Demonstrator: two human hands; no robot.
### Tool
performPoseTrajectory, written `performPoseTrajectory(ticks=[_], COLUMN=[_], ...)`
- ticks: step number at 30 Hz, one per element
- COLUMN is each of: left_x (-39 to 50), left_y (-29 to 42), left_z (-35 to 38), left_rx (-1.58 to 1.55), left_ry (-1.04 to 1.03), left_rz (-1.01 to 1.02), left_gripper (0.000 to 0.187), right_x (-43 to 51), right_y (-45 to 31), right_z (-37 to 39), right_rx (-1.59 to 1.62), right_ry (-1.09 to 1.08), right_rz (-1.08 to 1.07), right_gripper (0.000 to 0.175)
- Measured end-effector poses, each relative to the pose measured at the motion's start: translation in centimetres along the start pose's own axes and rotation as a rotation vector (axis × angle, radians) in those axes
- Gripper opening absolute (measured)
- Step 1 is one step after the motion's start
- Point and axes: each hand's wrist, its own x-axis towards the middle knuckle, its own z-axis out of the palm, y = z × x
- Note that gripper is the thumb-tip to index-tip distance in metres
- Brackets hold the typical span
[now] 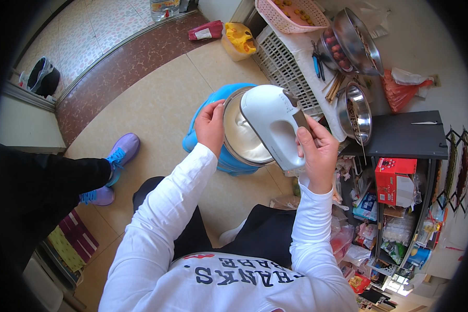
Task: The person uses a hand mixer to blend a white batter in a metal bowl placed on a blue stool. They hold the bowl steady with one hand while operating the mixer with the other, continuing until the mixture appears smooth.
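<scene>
A white electric hand mixer (263, 113) is tilted over a round metal bowl (229, 146) that holds a pale, creamy mixture (243, 136). My right hand (316, 148) grips the mixer's handle. With fingers and thumb, my left hand (211, 123) pinches the left rim of the bowl. Under the bowl stands a blue plastic stool or basin (222, 93); which one cannot be told. The mixer's body hides the right part of the bowl, and its beaters are mostly hidden, with only a bit showing in the mixture.
At the right, a white-covered crate (292, 70) bears a pink basket (292, 25), metal bowls (355, 113), blue-handled pliers (318, 64) and sticks (334, 87). A dark shelf (405, 128) stands nearer. Another person's purple shoe (126, 150) is on the floor at the left.
</scene>
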Motion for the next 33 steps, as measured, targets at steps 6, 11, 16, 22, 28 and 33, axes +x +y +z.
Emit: performPoseTrajectory(ticks=[6,11,16,22,28,33], left_x=[0.3,0.2,0.1,0.1,0.1,0.0], left_y=[-0.4,-0.2,-0.1,0.0,0.0,0.2], left_z=[-0.3,-0.3,0.0,-0.1,-0.2,-0.2], left_rx=[0.003,-0.006,-0.021,-0.008,-0.008,0.0], left_ry=[-0.01,0.0,-0.008,-0.005,-0.001,-0.009], left_rz=[0.007,0.003,-0.008,-0.002,-0.009,-0.001], left_gripper=[0.022,0.022,0.022,0.022,0.021,0.021], right_x=[-0.6,-0.9,-0.6,0.1,-0.4,-0.8], right_y=[-1.4,-2.5,-1.7,-0.3,-0.9,-2.1], right_z=[-1.5,-2.3,-1.7,-0.8,-1.1,-1.7], right_rx=[-0.051,-0.158,-0.14,-0.081,-0.068,-0.16], right_ry=[-0.031,-0.028,0.057,0.029,-0.042,-0.03], right_rz=[0.084,0.06,-0.027,-0.018,0.054,0.048], right_gripper=[0.04,0.039,0.036,0.038,0.038,0.035])
